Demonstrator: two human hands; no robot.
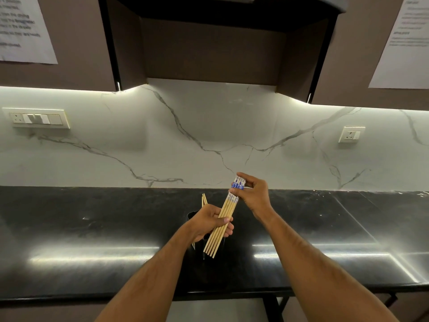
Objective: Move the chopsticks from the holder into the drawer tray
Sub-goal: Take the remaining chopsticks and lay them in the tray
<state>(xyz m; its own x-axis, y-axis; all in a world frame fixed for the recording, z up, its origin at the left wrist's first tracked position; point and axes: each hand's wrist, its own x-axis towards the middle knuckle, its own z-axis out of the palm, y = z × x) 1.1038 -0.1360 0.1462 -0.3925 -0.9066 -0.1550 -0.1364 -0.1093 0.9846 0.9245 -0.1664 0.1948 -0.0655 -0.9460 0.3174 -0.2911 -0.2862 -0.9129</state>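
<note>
A bundle of several pale wooden chopsticks (226, 211) with blue-and-white patterned tops is held up over the black counter. My left hand (210, 223) grips the bundle around its lower half. My right hand (254, 196) pinches the patterned top ends. Behind my left hand stands a dark holder (192, 216), mostly hidden, with two more chopstick ends (204, 199) sticking up from it. No drawer tray is in view.
A glossy black countertop (92, 240) runs the full width, with a white marble backsplash (162, 140) behind it. Switch plate (37, 118) at left, socket (351, 134) at right. Dark cabinets and a hood hang overhead. The counter's front edge lies near my forearms.
</note>
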